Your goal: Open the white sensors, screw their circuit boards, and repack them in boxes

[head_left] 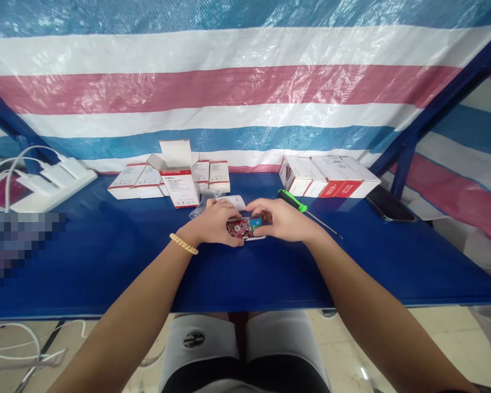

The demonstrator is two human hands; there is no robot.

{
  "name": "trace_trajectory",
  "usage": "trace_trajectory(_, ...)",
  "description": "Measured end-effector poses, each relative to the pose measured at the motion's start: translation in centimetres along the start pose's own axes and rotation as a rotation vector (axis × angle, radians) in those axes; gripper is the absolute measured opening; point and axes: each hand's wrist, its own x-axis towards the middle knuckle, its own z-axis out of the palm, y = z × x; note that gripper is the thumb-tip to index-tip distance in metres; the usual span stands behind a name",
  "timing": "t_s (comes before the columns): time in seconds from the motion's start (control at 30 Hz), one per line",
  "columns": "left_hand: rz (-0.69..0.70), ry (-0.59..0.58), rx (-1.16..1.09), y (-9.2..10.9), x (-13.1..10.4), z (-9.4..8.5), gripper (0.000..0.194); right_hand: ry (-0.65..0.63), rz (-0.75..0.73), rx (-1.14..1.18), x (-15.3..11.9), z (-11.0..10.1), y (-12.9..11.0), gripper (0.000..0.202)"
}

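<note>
The left hand [217, 222] holds the left end of the red circuit board [238, 228] between bent fingers and thumb, the right hand [285, 219] curves about the other end, partly hiding it, its grip impossible to tell, between open box [180, 188] and green screwdriver [293, 201] on the blue table [126, 262].

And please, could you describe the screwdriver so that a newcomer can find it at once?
On the blue table, find the row of white-and-red boxes to the right. In front of them, just beyond the right hand, lies the screwdriver, its thin shaft slanting right. Its bright green and black handle sets it apart from the boxes and the dark phone.
</note>
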Motion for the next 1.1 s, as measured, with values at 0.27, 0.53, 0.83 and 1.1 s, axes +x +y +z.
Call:
trace_trajectory(0.27, 0.042, -0.042, -0.031, 0.2, 0.0, -0.1, 0.042, 0.122, 0.13, 0.353, 0.6, 0.0, 0.4, 0.033)
trace_trajectory(0.53, 0.004, -0.001, -0.013, 0.2, 0.1, 0.0, 0.049, 0.19, 0.155, 0.552, 0.1, -1.0, 0.2, 0.036)
trace_trajectory(0.83, 0.061, 0.097, -0.121, 0.1, 0.1, 0.0, 0.06, 0.207, 0.182, 0.548, 0.2, -0.9, 0.2, 0.03)
trace_trajectory(1.1, 0.138, 0.124, -0.232, -0.1, 0.2, 0.1, 0.045, 0.189, 0.255, 0.645, 0.9, 0.3, -0.2, 0.025)
